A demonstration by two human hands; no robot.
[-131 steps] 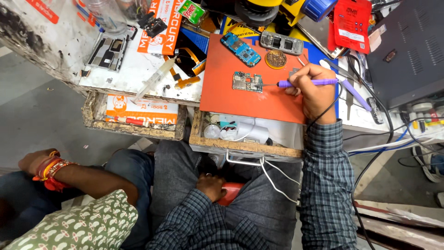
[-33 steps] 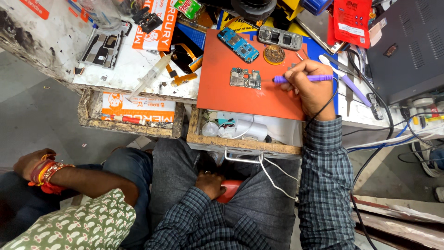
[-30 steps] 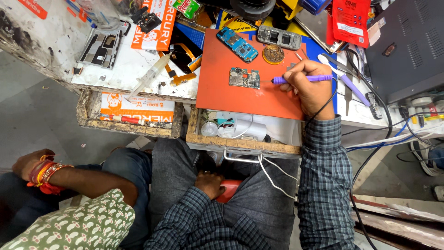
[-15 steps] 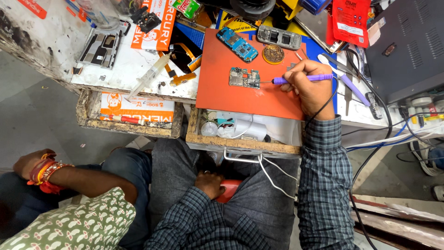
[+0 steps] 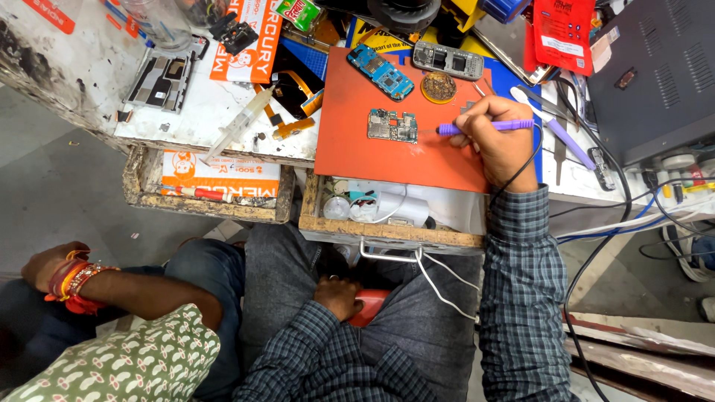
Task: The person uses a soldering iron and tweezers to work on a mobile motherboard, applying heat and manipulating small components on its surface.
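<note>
My right hand [image 5: 497, 138] grips a purple soldering iron [image 5: 484, 127], its tip pointing left at a small green circuit board [image 5: 392, 125] lying on an orange work mat [image 5: 395, 160]. My left hand [image 5: 339, 295] rests in my lap, fingers curled on a red object [image 5: 370, 305] between my thighs. A blue circuit board [image 5: 380, 71], a grey phone frame [image 5: 447, 60] and a round brass tip cleaner [image 5: 439, 86] lie at the mat's far edge.
An open wooden drawer [image 5: 391, 227] with white parts sits below the mat, a second drawer [image 5: 208, 190] to its left. A syringe [image 5: 238, 124] and phone parts lie on the white bench. Another person's arm with bangles [image 5: 82, 279] is at left. A black box [image 5: 659, 67] stands at right.
The view has shifted a little. My right hand keeps the iron's tip near the green board, with only slight movement. My left hand stays in my lap.
</note>
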